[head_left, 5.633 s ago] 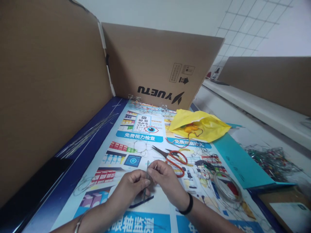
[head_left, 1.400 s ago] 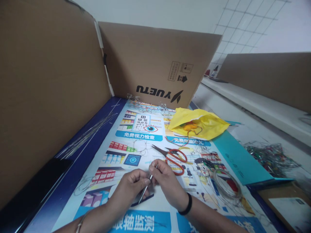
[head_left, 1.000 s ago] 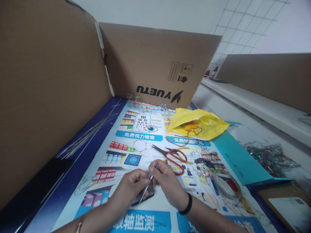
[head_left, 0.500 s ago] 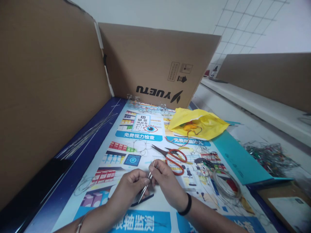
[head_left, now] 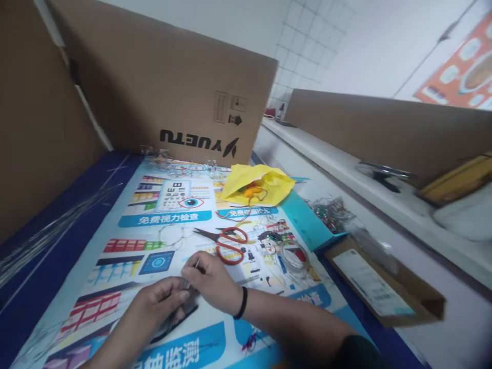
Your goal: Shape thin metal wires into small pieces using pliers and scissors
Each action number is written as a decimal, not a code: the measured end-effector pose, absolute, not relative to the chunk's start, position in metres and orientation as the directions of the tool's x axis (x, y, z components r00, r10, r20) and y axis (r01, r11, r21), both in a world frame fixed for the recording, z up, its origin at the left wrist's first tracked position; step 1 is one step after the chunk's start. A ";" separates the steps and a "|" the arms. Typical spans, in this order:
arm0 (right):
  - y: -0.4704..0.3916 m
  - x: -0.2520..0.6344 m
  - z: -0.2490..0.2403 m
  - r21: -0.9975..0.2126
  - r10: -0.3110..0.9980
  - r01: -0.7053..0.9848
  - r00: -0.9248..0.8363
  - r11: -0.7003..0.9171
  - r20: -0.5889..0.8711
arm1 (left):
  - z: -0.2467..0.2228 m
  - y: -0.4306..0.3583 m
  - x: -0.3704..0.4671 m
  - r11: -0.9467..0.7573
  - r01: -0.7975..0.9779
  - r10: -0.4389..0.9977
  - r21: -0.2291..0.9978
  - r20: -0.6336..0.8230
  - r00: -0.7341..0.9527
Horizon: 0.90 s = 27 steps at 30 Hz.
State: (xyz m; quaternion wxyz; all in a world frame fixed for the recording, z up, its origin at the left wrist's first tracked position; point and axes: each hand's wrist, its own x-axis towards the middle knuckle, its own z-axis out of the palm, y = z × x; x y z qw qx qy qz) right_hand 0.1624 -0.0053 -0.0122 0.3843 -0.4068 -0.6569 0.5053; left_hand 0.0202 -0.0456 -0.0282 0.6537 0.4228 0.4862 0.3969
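My left hand is closed in a pinch, its fingertips almost touching those of my right hand. A small pale, shiny bit shows between the two hands, but blur hides what it is. My right hand, with a black band on the wrist, is also pinched; a thin dark end sticks up at its fingers. Just beyond the hands lie scissors with orange-red handles, blades apart and pointing left. Under the left hand a dark curved strip is partly hidden.
A yellow pouch with orange cord inside lies behind the scissors. To the right are a coil of wire, a teal folder, tangled wires and a brown packet. Cardboard panels stand at the back and left.
The view has swung right, so the table things appear farther left. The slim metal tool, plainly seen between my hands before, no longer shows clearly there. Both hands stay close together.
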 end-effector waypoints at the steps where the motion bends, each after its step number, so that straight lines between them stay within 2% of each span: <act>1: -0.006 0.163 -0.013 -0.972 0.922 0.152 -0.369 0.180 0.113 | -0.027 -0.045 0.019 0.339 -0.088 0.924 0.937 -0.314 0.217; 5: -0.007 0.163 -0.015 -0.958 0.917 0.199 -0.381 0.206 0.118 | -0.028 -0.044 0.019 0.352 -0.061 0.919 0.934 -0.332 0.213; 10: -0.001 0.167 -0.005 -0.880 0.855 0.386 -0.517 0.278 0.043 | -0.032 -0.042 0.018 0.272 -0.003 0.928 0.962 -0.261 0.264; 14: 0.021 0.195 0.027 -0.737 0.795 0.534 -0.607 0.415 0.008 | -0.022 -0.036 0.005 0.111 0.333 0.945 0.936 -0.203 0.255; 17: 0.045 0.242 0.060 -0.500 0.797 0.689 -0.603 0.525 0.006 | -0.014 -0.031 -0.004 -0.047 0.599 0.957 0.799 -0.136 0.256; 18: 0.053 0.261 0.068 -0.387 0.827 0.768 -0.562 0.510 -0.027 | -0.011 -0.029 -0.005 -0.105 0.680 0.957 0.726 -0.113 0.269; 21: 0.072 0.318 0.079 -0.227 0.915 0.893 -0.402 0.387 -0.020 | -0.003 -0.025 0.003 -0.231 0.861 0.945 0.454 -0.105 0.309; 24: 0.082 0.359 0.065 -0.083 0.970 0.967 -0.242 0.239 -0.025 | 0.008 -0.023 0.021 -0.301 0.917 0.925 0.260 -0.152 0.347; 27: 0.085 0.380 0.043 0.022 0.987 0.987 -0.156 0.156 -0.033 | 0.014 -0.021 0.034 -0.373 0.899 0.900 0.231 -0.144 0.410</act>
